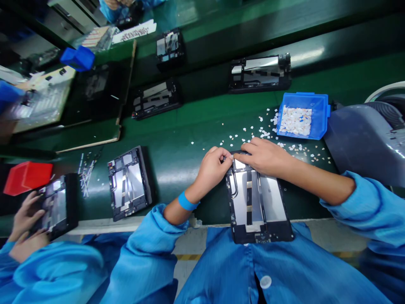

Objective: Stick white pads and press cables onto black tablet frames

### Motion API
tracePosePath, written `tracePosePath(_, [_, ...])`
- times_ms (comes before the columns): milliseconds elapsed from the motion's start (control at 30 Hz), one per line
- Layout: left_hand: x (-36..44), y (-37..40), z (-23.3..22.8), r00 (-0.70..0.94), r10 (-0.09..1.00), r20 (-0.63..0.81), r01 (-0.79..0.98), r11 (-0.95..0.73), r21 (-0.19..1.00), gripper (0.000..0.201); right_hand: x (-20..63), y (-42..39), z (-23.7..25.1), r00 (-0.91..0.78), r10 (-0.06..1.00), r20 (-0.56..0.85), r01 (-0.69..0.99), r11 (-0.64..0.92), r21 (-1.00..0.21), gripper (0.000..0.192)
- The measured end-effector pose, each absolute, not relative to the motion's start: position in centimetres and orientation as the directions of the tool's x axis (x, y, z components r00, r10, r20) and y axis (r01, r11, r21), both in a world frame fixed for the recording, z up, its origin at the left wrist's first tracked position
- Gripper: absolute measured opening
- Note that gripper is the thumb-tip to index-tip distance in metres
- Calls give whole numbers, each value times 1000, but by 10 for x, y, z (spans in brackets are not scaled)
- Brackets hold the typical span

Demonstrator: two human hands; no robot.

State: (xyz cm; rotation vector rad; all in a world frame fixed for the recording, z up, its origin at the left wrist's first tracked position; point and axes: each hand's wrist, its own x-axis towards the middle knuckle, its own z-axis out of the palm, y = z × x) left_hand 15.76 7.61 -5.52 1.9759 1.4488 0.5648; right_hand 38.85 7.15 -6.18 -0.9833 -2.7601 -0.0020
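Head view, lower middle of frame: an open tablet shell (257, 202) lies flat, overhanging the near edge of the green belt (177, 164) against the blue coat, its far end under both hands. Left hand (213, 165) and right hand (264, 156) meet there, fingertips pinched on a tiny pale piece at the top edge. Shell looks thin, rigid and light, with exposed parts likely fragile, so best held by its dark rim; blue bin (319, 114) of pale bits sits right of centre.
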Motion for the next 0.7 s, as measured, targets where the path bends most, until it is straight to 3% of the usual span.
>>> tracePosePath(333, [164, 63, -71, 158, 986, 44, 669, -140, 730, 11, 388, 71, -62, -760, 620, 198, 621, 781, -64, 36])
tracePosePath(500, [171, 65, -79, 12, 987, -159, 452, 137, 881, 22, 389, 72, -64, -767, 608, 205, 612, 789, -55, 37])
tracePosePath(600, [176, 69, -78, 9, 964, -266, 327, 249, 912, 24, 390, 72, -64, -764, 608, 213, 610, 789, -64, 36])
tracePosePath(700, [179, 74, -76, 15, 955, -297, 308, 278, 910, 24, 390, 71, -63, -765, 610, 207, 612, 789, -62, 35])
